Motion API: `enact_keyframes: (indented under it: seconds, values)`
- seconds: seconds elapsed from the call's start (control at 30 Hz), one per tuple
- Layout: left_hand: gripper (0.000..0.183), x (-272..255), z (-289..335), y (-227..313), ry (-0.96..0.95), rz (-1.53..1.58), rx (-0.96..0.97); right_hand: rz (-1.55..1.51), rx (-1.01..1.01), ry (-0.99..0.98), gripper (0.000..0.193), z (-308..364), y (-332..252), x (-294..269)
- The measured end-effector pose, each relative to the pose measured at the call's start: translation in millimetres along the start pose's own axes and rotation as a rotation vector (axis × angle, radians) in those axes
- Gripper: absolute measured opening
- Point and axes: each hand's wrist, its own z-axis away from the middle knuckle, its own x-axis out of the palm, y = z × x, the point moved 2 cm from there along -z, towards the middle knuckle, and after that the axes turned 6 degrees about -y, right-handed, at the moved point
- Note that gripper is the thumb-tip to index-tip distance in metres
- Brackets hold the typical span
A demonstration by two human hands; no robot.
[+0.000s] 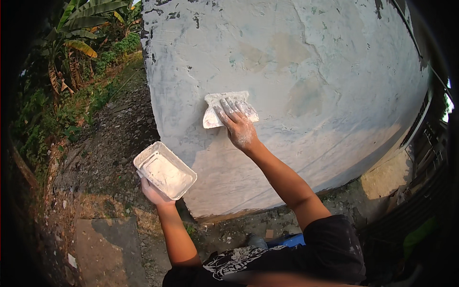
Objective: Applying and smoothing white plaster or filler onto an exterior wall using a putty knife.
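With right grip (239, 128), holds a seemingly light, flexible putty spreader (213, 115) sensibly mid-back; with left grip (156, 194), cradles a probably slippery tub (176, 161) underneath.

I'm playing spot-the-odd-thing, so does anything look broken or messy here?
Yes, the wall looks damaged: dark chips mark its upper-left part, and dull brownish patches interrupt its pale coat. The right hand looks messy too, with white stuff smeared over it.

- Patchy pale-blue plastered wall (354, 71) before the hands (243, 133)
- Banana plants (86, 22) far to their left
- Stony ground (112, 138) nearer left
- Flat slab (107, 253) below them, leftward
- Warm sunlight low on the wall
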Motion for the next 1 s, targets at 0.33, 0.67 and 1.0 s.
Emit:
enact_keyframes:
  seconds: [0.33, 0.67, 1.0]
  values:
    - [0.051, 6.2, -9.2, -31.0, 0.070, 0.054, -0.059, 0.221, 0.415, 0.638, 0.045, -52.6, 107.6, -128.7]
    - [0.048, 14.3, -11.5, -31.2, 0.022, 0.026, -0.034, 0.092, 0.117, 0.025, 0.059, -34.5, -27.3, -31.2]
    - [0.052, 11.8, -0.7, -18.2, 0.024, 0.030, 0.012, -0.424, 0.542, 0.259, 0.023, -16.6, -8.9, -104.1]
